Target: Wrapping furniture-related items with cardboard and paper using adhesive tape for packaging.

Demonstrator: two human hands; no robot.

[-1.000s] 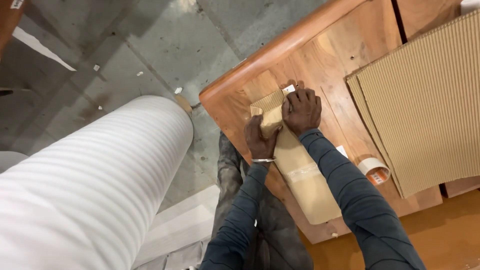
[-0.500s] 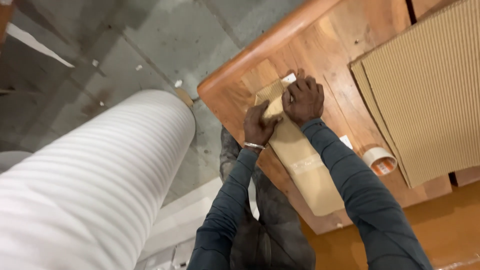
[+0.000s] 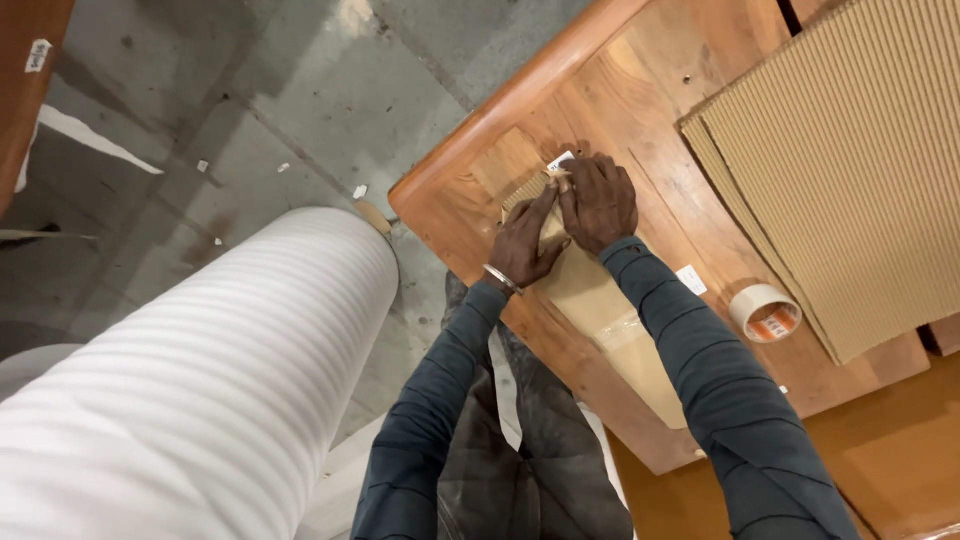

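Both hands press flat on the end of a brown cardboard parcel (image 3: 600, 300), left hand (image 3: 525, 245) beside right hand (image 3: 600, 200), neither grip clenched. The parcel lies on the wooden worktop (image 3: 480, 190), near a tape roll (image 3: 765, 312) and corrugated sheets (image 3: 850, 160).

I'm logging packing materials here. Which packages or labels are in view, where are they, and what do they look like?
Brown cardboard-wrapped parcel: long, flat, on the wooden table, under both hands.
Small white label: at the parcel's far end.
Small white tag: on the table, beside the right forearm.
White sticker: top left, on brown wood.
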